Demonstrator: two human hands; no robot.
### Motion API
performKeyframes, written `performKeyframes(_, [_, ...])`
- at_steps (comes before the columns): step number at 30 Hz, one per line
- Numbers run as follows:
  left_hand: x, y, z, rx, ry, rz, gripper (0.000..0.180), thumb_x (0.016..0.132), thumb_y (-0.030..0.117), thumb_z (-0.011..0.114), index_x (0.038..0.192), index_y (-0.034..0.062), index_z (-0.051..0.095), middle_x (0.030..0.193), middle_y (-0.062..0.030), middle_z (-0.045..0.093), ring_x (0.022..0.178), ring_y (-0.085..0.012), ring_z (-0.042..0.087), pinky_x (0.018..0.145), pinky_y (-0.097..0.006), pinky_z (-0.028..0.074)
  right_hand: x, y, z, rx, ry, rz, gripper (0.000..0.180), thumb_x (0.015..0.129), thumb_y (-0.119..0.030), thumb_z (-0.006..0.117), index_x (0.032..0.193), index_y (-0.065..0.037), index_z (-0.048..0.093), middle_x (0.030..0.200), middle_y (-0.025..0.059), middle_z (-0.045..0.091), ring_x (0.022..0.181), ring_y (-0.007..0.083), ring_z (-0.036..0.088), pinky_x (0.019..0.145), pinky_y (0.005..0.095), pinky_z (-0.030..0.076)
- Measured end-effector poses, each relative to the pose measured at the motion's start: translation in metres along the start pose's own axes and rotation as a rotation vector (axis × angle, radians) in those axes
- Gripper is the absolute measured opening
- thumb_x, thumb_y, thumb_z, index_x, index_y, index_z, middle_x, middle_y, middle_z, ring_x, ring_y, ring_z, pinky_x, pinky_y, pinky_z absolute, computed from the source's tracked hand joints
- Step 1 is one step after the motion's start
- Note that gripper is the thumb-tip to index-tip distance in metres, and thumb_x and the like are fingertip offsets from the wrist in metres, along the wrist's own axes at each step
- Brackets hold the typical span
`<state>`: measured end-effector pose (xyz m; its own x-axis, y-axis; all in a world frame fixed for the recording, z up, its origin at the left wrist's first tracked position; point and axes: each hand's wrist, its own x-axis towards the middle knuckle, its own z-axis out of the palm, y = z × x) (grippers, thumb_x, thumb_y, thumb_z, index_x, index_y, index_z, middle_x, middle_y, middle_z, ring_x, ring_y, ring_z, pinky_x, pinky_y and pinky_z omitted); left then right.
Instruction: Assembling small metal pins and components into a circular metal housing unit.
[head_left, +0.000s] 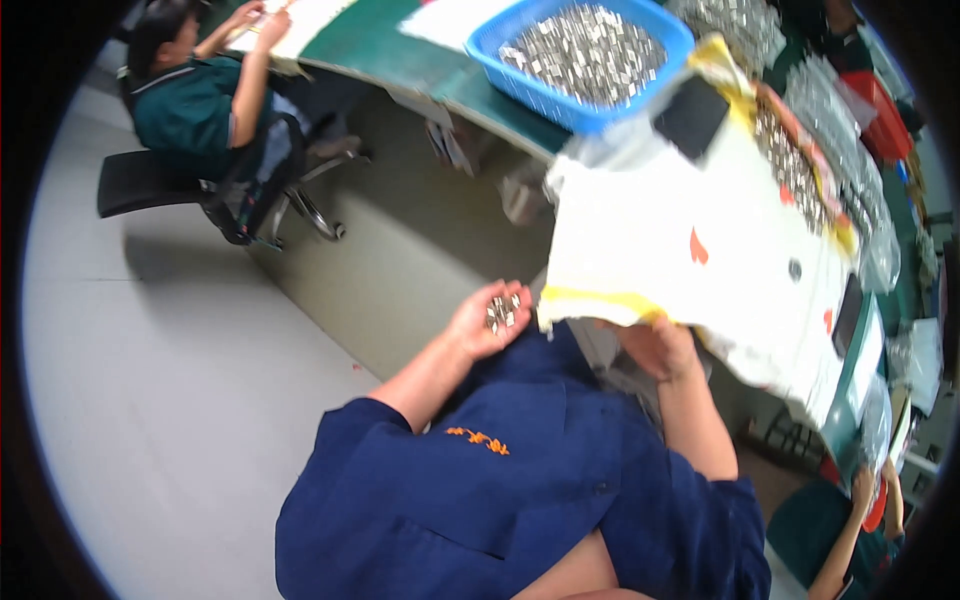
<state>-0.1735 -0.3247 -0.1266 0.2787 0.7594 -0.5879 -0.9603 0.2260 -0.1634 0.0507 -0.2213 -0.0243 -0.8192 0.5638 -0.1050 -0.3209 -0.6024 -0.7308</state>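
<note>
The left hand keeps a wide, slightly cupped grip, palm up, with small metal pieces resting on it, left of the white cloth. The right hand touches the cloth's yellow edge; its grip closure cannot be determined.

Left hand: left of the cloth, small pieces lying in its palm. Right hand: at the cloth's near edge, partly beneath. Cloth lies over the table. Basket, filled with pieces, stands on the table beyond the cloth; flat pad just right of basket. Plastic bags farther right. Co-worker seated far left; second co-worker lower right.
</note>
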Motion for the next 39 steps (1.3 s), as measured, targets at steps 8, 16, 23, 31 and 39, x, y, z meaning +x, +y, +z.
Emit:
performKeyframes(8, [-0.008,-0.006,-0.004,0.036,0.008,0.01,0.025,0.089,0.022,0.042,0.095,0.0013,0.055,0.094,-0.0139,0.059,0.085,-0.0246,0.059,0.073,-0.037,0.053,0.052,0.036,-0.007,0.006,0.225,0.148,0.037,0.086,-0.026,0.054,0.116,-0.005,0.047,0.111,0.0055,0.052,0.102,0.018,0.048,0.083,0.034,0.042])
performKeyframes(16, [-0.011,0.005,0.004,0.033,-0.072,0.037,0.026,0.088,0.022,0.042,0.094,0.0006,0.056,0.093,-0.0137,0.059,0.084,-0.0241,0.06,0.07,-0.036,0.053,0.05,0.01,0.038,-0.091,0.119,0.136,0.038,0.091,-0.031,0.04,0.114,-0.001,0.046,0.106,0.0112,0.054,0.094,0.0219,0.052,0.082,0.0367,0.04])
performKeyframes(23, [-0.019,0.018,0.02,-0.012,-0.068,0.192,0.022,0.087,0.02,0.045,0.092,0.0034,0.057,0.093,-0.0113,0.06,0.084,-0.0232,0.059,0.068,-0.034,0.053,0.019,0.045,0.016,-0.185,0.205,0.431,0.036,0.091,-0.03,0.041,0.109,0.0,0.051,0.094,0.0072,0.06,0.081,0.014,0.056,0.072,0.0248,0.045])
performKeyframes(31, [-0.027,0.019,0.039,-0.047,-0.065,0.23,0.021,0.089,0.019,0.043,0.092,0.002,0.055,0.094,-0.0113,0.057,0.085,-0.021,0.058,0.069,-0.033,0.053,-0.034,0.042,-0.016,-0.502,0.313,0.512,0.025,0.09,-0.019,0.043,0.105,-0.003,0.056,0.092,0.0039,0.06,0.079,0.0092,0.054,0.072,0.0205,0.043])
performKeyframes(39, [-0.013,0.021,0.043,-0.055,-0.036,0.179,0.02,0.087,0.018,0.045,0.09,0.0023,0.056,0.092,-0.0104,0.058,0.081,-0.0201,0.058,0.067,-0.032,0.053,-0.027,0.004,0.015,-0.765,0.243,0.438,0.021,0.088,-0.01,0.046,0.104,0.0,0.055,0.094,0.0058,0.06,0.085,0.0118,0.055,0.078,0.0246,0.044])
